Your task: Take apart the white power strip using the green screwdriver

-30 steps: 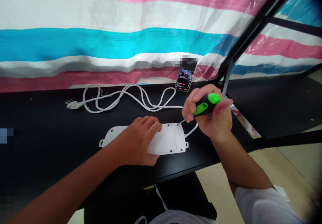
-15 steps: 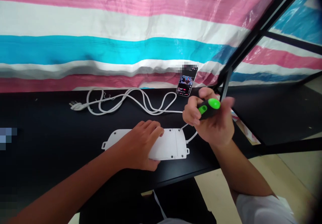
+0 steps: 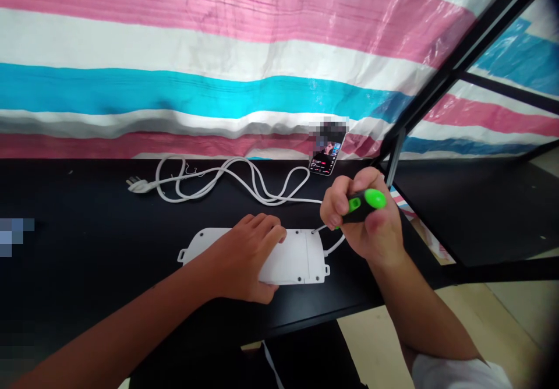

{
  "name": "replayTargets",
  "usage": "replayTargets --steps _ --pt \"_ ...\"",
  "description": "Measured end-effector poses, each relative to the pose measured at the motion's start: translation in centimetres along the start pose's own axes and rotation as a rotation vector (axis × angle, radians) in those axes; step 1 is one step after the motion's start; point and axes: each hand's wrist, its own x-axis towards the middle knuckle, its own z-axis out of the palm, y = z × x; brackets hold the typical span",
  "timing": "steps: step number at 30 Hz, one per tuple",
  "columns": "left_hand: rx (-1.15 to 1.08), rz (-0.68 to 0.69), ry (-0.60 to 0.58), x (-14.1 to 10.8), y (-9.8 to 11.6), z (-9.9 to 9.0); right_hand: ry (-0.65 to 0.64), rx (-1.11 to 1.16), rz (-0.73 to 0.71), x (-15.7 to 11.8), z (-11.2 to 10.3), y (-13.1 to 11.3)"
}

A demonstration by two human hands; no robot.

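A white power strip (image 3: 286,261) lies on the black table, the face with its screw holes turned up. My left hand (image 3: 248,255) spans its middle, fingers over the far edge and thumb at the near edge. Above the strip's right end, my right hand (image 3: 378,237) is closed around a screwdriver (image 3: 361,206) with a black and green handle. The screwdriver's thin shaft slants down left to the far right corner hole of the strip. Whether its tip sits in a screw cannot be made out. A white cord (image 3: 335,246) leaves the strip's right end, partly behind my right hand.
The cord's loops and its plug (image 3: 138,185) lie behind the strip. A phone (image 3: 325,155) with a lit screen leans on the striped sheet (image 3: 218,98) at the back. Black frame bars (image 3: 441,86) rise at the right, and the table's front edge is close.
My right thumb, raised off the screwdriver handle before, is now folded against it, and the hand has turned. My left hand stays on the power strip. The whole view has shifted slightly.
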Motion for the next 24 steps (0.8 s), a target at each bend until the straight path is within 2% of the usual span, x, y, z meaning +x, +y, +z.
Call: replayTargets --steps 4,9,12,15,20,24 --pt "0.003 0.002 0.001 0.0 0.1 0.0 0.011 -0.030 0.072 0.0 0.1 -0.1" --pt "0.006 0.003 0.005 0.1 0.1 -0.1 -0.011 0.039 -0.010 0.1 0.2 0.1" --pt "0.005 -0.005 0.006 0.1 0.1 -0.1 0.044 -0.058 0.026 0.2 0.3 0.2" --pt "0.006 -0.007 0.008 0.1 0.2 -0.1 0.093 -0.051 0.064 0.3 0.3 -0.2" --pt "-0.003 -0.009 0.013 0.0 0.1 -0.1 0.118 0.053 -0.004 0.3 0.2 -1.0" --pt "-0.003 -0.004 0.001 0.1 0.0 0.0 0.071 0.042 -0.021 0.2 0.1 -1.1"
